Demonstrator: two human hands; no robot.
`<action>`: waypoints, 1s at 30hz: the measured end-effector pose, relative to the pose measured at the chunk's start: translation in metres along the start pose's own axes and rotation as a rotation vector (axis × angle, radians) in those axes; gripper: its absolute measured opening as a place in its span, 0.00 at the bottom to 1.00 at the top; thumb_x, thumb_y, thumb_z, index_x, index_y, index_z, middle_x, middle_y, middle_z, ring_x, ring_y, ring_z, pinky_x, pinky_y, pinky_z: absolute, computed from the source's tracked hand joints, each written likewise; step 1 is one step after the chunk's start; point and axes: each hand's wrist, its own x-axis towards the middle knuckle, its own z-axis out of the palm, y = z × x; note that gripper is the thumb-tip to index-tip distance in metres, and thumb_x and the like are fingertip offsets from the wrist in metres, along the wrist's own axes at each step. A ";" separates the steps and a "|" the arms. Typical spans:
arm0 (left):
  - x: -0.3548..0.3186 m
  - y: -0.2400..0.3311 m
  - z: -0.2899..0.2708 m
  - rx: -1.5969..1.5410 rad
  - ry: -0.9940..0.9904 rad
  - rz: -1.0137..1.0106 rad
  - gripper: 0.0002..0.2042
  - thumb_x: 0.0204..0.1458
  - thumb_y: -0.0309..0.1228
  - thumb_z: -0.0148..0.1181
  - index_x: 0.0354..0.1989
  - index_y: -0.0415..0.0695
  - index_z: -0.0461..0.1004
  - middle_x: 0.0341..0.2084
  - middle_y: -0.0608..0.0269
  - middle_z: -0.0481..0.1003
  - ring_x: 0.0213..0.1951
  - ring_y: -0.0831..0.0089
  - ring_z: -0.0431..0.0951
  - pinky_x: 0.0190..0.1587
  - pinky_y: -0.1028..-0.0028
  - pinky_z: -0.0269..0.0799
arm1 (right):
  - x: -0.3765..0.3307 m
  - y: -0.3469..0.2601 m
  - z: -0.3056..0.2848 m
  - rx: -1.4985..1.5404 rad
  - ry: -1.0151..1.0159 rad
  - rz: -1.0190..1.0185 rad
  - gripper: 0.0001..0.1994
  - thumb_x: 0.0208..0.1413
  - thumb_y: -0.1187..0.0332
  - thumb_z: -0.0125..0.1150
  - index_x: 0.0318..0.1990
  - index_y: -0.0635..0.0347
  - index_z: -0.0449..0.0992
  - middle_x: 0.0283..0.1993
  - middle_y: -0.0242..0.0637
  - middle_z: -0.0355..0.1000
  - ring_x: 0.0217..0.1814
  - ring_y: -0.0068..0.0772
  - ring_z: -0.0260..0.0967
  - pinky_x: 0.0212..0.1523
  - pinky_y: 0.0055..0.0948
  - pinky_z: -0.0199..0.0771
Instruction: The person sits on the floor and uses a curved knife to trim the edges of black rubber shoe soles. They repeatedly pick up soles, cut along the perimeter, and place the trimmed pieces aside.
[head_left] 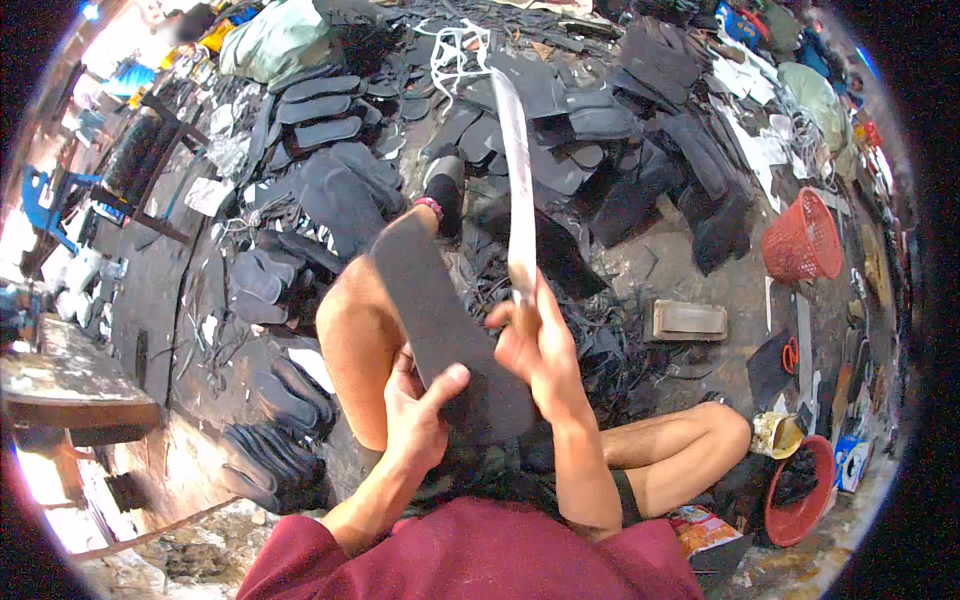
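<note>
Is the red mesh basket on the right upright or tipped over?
Tipped over: the red mesh basket lies on its side on the floor, its open mouth facing right, apparently empty.

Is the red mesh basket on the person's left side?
No. The red mesh basket sits on the floor at the person's right, beyond the right hand that grips the long knife.

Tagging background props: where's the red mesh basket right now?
In the head view the red mesh basket stands on the floor at the right, past the long knife in the right hand, above a flat rectangular block.
</note>
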 end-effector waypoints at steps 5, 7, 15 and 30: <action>0.002 0.034 0.007 0.167 -0.066 0.020 0.31 0.54 0.31 0.68 0.64 0.38 0.62 0.47 0.61 0.75 0.47 0.72 0.76 0.50 0.72 0.73 | -0.070 -0.004 -0.015 -0.181 -0.063 -0.054 0.45 0.47 0.72 0.76 0.72 0.63 0.55 0.51 0.37 0.74 0.52 0.25 0.70 0.56 0.27 0.68; 0.020 0.056 0.019 0.084 -0.080 -0.017 0.21 0.56 0.31 0.67 0.56 0.39 0.71 0.43 0.64 0.78 0.41 0.76 0.78 0.43 0.74 0.76 | -0.077 0.000 -0.012 -0.197 -0.109 -0.020 0.45 0.46 0.74 0.76 0.71 0.63 0.56 0.51 0.37 0.74 0.52 0.26 0.70 0.58 0.28 0.67; 0.006 0.104 -0.026 0.044 -0.218 -0.362 0.15 0.57 0.38 0.65 0.47 0.42 0.75 0.36 0.63 0.80 0.34 0.73 0.81 0.38 0.70 0.79 | -0.131 0.051 -0.042 -0.793 0.024 -0.318 0.20 0.56 0.72 0.60 0.58 0.58 0.76 0.39 0.45 0.74 0.37 0.49 0.72 0.40 0.40 0.73; 0.018 0.089 -0.041 0.121 -0.267 -0.341 0.10 0.55 0.27 0.67 0.45 0.40 0.81 0.37 0.66 0.82 0.39 0.78 0.80 0.44 0.74 0.76 | -0.056 0.019 -0.023 -0.849 -0.175 -0.354 0.23 0.50 0.73 0.64 0.57 0.52 0.77 0.32 0.38 0.73 0.29 0.41 0.72 0.30 0.37 0.74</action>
